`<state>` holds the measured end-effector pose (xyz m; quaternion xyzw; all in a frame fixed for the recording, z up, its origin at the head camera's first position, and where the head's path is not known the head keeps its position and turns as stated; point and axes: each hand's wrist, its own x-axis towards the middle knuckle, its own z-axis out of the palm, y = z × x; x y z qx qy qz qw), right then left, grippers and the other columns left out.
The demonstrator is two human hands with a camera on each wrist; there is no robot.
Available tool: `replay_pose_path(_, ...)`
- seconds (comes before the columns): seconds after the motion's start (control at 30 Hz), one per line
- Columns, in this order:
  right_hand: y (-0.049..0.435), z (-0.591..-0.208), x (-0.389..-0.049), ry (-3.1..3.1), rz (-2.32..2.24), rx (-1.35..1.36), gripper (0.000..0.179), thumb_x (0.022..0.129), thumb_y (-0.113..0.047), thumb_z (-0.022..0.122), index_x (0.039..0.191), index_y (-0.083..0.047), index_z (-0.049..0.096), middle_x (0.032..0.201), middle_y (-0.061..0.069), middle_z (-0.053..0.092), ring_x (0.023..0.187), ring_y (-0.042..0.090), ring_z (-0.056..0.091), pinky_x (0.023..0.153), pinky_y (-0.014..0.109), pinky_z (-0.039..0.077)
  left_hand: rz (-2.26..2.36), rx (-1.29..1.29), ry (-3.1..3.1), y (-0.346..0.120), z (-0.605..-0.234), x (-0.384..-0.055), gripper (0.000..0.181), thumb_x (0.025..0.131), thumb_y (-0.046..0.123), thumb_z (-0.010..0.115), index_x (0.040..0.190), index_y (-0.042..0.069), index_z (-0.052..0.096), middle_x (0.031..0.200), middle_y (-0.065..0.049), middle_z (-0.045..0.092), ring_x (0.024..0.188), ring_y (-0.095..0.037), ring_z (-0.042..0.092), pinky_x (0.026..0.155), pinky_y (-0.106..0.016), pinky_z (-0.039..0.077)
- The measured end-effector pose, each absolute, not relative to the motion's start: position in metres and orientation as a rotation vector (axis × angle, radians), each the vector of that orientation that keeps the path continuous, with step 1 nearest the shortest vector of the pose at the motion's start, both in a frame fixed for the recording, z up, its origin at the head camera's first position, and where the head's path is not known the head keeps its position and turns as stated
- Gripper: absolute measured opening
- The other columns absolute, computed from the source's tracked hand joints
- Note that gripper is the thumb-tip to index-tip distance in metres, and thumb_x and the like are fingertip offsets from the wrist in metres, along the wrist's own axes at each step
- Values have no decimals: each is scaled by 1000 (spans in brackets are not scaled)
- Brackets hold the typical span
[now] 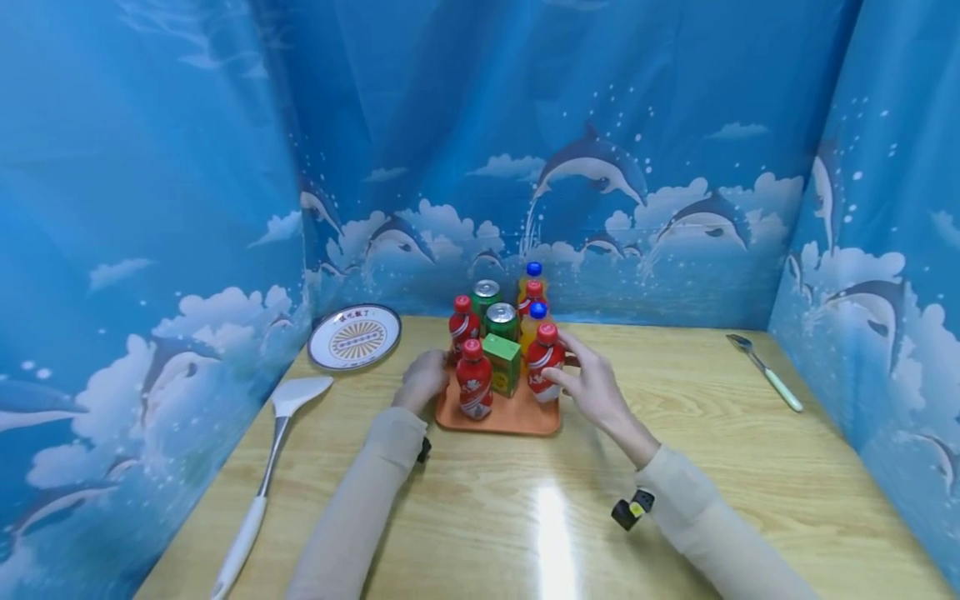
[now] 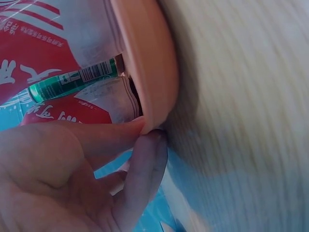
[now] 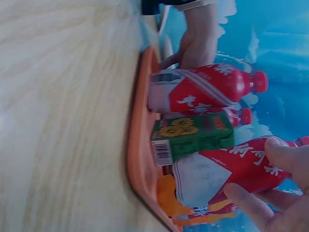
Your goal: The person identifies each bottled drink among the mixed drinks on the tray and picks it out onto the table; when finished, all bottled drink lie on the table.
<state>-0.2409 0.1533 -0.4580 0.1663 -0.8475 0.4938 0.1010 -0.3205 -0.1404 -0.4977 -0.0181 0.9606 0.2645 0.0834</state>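
My left hand [image 1: 423, 379] pinches the rim of an orange tray [image 2: 152, 72] at its left side, thumb above and fingers beneath. My right hand [image 1: 596, 387] grips a red-labelled drink bottle [image 3: 227, 169] at the tray's front right. That bottle leans, and its base looks raised off the tray floor. At the front left of the tray stands another red bottle [image 1: 475, 387], with a third red bottle [image 1: 462, 325] behind it. Between the front bottles sits a green drink carton [image 1: 502, 365]. Green cans [image 1: 501, 323], orange drink bottles [image 1: 527, 332] and one more red bottle [image 1: 533, 293] fill the back.
A patterned plate [image 1: 356, 337] lies at the table's back left, above a white-headed spatula [image 1: 272, 450]. On the far right rests a fork [image 1: 765, 372] with a pale green handle. Blue dolphin-print curtains [image 1: 480, 125] enclose the wooden table [image 1: 660, 375] on three sides.
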Motion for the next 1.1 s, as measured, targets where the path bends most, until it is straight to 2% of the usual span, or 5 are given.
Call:
replay_pose_path(0.27,162,-449,-242,-2486,1509,459,66,99,-6,70,160,-11,45,152,23,57,131,47,61,98,58,62,802,-78,2845,-141,-497,-321,56,88,-2,58,141,10,66,138,-13,69,118,-31,65,100,-51,56)
replay_pose_path(0.4,168,-448,-245,-2490,1573,387,66,101,-6,67,162,-10,41,154,25,53,131,50,59,86,52,67,816,-76,2830,-141,-497,-322,59,88,-2,59,145,9,63,137,-13,69,115,-30,66,95,-47,57)
replay_pose_path(0.63,184,-442,-255,-2480,1671,342,68,104,-9,63,166,-12,33,158,28,45,137,53,53,91,52,65,845,-102,2796,-141,-494,-322,60,89,-1,58,149,9,58,132,-12,69,104,-28,66,81,-39,57)
replay_pose_path(0.87,198,-440,-270,-2469,1703,299,69,105,-10,63,167,-15,32,160,25,44,139,49,53,87,33,67,858,-89,2798,-141,-492,-321,59,90,-2,58,149,8,59,134,-12,68,103,-27,65,80,-38,56)
replay_pose_path(1.1,207,-439,-285,-2460,1749,267,70,104,-10,64,167,-15,32,163,25,43,136,49,56,90,40,66,817,-56,2840,-141,-495,-321,49,90,-2,58,136,7,67,122,-13,72,102,-29,67,89,-47,58)
